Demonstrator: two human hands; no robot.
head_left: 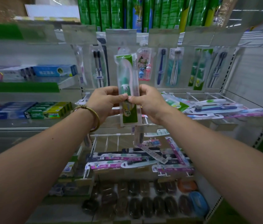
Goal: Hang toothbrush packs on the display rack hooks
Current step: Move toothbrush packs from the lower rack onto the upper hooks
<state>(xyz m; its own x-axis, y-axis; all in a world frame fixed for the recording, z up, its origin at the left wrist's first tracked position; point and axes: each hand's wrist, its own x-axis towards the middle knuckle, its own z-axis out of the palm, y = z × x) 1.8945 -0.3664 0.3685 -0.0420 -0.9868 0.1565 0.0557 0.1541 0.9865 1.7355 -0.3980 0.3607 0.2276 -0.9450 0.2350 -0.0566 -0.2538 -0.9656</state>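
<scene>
A green and clear toothbrush pack (126, 75) stands upright in front of the display rack, its top just under a clear price tag holder (121, 36). My left hand (105, 101) and my right hand (145, 101) both pinch the pack at its middle, thumbs touching on its front. A second clear pack seems to sit right behind it, though I cannot tell for sure. Several other toothbrush packs (174, 67) hang from hooks to the left and right. The hook itself is hidden behind the tag holder.
Loose toothbrush packs lie on a wire shelf (208, 107) at the right and on a lower wire shelf (127, 159). Toothpaste boxes (46, 109) fill shelves at the left. Green cartons (111, 12) stand above. Dark oval items (135, 206) lie along the bottom shelf.
</scene>
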